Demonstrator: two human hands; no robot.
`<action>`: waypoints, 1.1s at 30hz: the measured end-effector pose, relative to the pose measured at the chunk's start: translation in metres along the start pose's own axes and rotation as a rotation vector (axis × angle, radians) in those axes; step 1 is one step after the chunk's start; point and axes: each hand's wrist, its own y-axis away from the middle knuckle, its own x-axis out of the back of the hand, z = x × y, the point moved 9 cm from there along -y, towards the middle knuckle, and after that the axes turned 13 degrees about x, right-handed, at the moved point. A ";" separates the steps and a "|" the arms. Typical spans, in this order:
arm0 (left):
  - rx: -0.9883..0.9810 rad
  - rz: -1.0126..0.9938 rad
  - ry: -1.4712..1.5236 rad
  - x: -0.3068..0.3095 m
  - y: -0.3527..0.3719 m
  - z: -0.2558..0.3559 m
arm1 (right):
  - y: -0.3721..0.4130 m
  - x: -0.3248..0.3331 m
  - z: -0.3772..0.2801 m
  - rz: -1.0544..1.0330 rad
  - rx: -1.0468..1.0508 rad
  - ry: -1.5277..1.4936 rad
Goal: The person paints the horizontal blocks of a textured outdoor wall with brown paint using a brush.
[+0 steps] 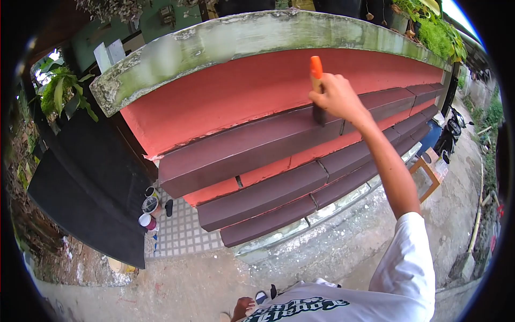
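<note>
My right hand [335,96] is closed round the handle of a paintbrush [316,72] with an orange handle end. The brush points downward, and its dark bristles meet the upper dark brown ledge [257,137] of the wall. Above this ledge runs a salmon-red wall band [214,102]. Two more brown ledges, a middle one [268,188] and a lower one [271,221], project beneath it. Low in the view, beside the white shirt, my left hand [245,306] shows only in part. Its fingers are too small and hidden to make out.
A mossy concrete coping [225,40] tops the wall, with plants [434,35] above. Paint containers [147,221] stand on the tiled floor [185,236] beside a black panel [88,198]. At right are a wooden frame [426,177] and a parked motorbike [453,131].
</note>
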 end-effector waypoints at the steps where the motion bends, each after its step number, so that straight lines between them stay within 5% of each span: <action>1: -0.006 0.008 -0.021 -0.004 -0.002 0.001 | -0.003 -0.007 -0.016 -0.037 0.045 -0.016; 9: -0.225 0.044 -0.250 -0.034 -0.017 0.021 | -0.023 -0.067 -0.085 0.031 0.141 -0.488; 13: 0.072 0.120 -0.013 -0.046 -0.015 0.010 | -0.013 -0.074 -0.029 -0.016 0.015 -0.693; 18: 0.119 0.093 0.011 -0.057 -0.012 0.008 | 0.011 -0.019 0.048 -0.026 -0.045 -0.320; 22: -0.044 0.078 -0.154 -0.065 -0.006 0.023 | 0.003 0.007 0.031 -0.019 0.057 0.040; 26: -0.078 0.156 -0.205 -0.075 -0.002 0.042 | -0.015 -0.038 -0.032 -0.012 0.246 -0.082; 28: 0.371 0.177 0.243 -0.074 -0.012 0.017 | -0.024 -0.053 -0.067 0.047 0.280 -0.216; 31: 0.452 0.253 0.487 -0.071 -0.009 0.000 | -0.035 -0.073 -0.078 0.000 0.167 -0.562; 33: 0.323 0.197 0.432 -0.068 -0.011 -0.017 | -0.038 -0.096 -0.070 0.002 0.099 -0.844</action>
